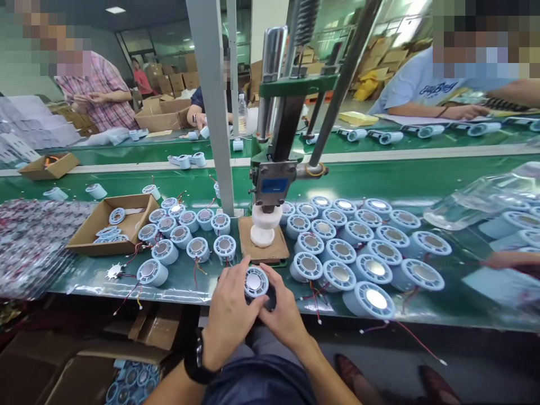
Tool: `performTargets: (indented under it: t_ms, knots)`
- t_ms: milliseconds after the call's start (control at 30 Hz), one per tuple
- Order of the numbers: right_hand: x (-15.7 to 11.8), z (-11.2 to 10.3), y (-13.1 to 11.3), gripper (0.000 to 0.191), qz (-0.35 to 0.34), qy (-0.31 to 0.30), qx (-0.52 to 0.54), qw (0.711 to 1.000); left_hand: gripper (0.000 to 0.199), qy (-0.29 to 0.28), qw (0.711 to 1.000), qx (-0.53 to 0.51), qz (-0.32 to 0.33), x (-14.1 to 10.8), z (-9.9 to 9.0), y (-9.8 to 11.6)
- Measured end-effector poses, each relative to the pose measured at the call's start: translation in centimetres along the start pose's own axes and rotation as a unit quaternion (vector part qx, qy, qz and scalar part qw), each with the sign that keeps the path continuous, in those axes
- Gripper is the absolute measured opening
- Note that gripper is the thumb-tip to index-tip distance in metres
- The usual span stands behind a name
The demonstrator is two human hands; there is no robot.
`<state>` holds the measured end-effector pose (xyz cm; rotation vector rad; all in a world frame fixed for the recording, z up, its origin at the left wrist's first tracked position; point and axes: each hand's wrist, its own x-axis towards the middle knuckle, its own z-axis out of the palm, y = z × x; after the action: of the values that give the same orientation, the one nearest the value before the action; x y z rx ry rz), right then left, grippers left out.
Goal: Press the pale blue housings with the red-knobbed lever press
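Observation:
Both of my hands are wrapped around one light-blue round fan housing (256, 282) with a silver disc in its middle, just in front of the green bench edge. My left hand (230, 309) grips its left side; my right hand (280, 306) closes on its right side, the thumbs near each other below it. Straight ahead stands a hand press (272, 185), its white round ram pad (266, 215) above a white round seat (262, 236) on a brown board (246, 250). Similar housings with thin wires stand in groups left (165, 251) and right (338, 274) of the press.
A cardboard box (145, 216) with blue rings stands left, beside bagged parts (37, 242). A grey post (213, 107) rises behind the bench. Another box of housings (133, 379) sits below left. At far right, a co-worker's hand (512, 261) is near more housings. People work across the line.

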<state>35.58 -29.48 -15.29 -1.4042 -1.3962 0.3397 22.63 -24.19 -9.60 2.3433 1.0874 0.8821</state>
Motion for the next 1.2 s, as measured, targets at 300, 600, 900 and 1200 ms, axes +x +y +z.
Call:
performTargets:
  t_ms: [300, 600, 900, 1200]
  knots:
    - [0.2, -0.4, -0.2, 0.076, 0.013, -0.023, 0.027, 0.999, 0.07, 0.018, 0.991, -0.049, -0.122, -0.4, 1.0, 0.5]
    - [0.3, -2.5, 0.0, 0.067, -0.03, -0.138, -0.074, 0.987, 0.05, 0.003, 0.988, -0.116, -0.103, -1.9, 3.5, -0.5]
    - [17.3, -17.0, -15.6, 0.047, -0.237, 0.096, -0.31, 0.916, 0.05, -0.013, 0.969, -0.199, -0.147, 3.3, 0.4, 1.1]
    - [32.1, -17.9, -18.2, 0.068, -0.172, 0.169, -0.054, 0.969, 0.044, 0.029, 0.949, -0.297, -0.102, 12.8, 3.0, 0.5]
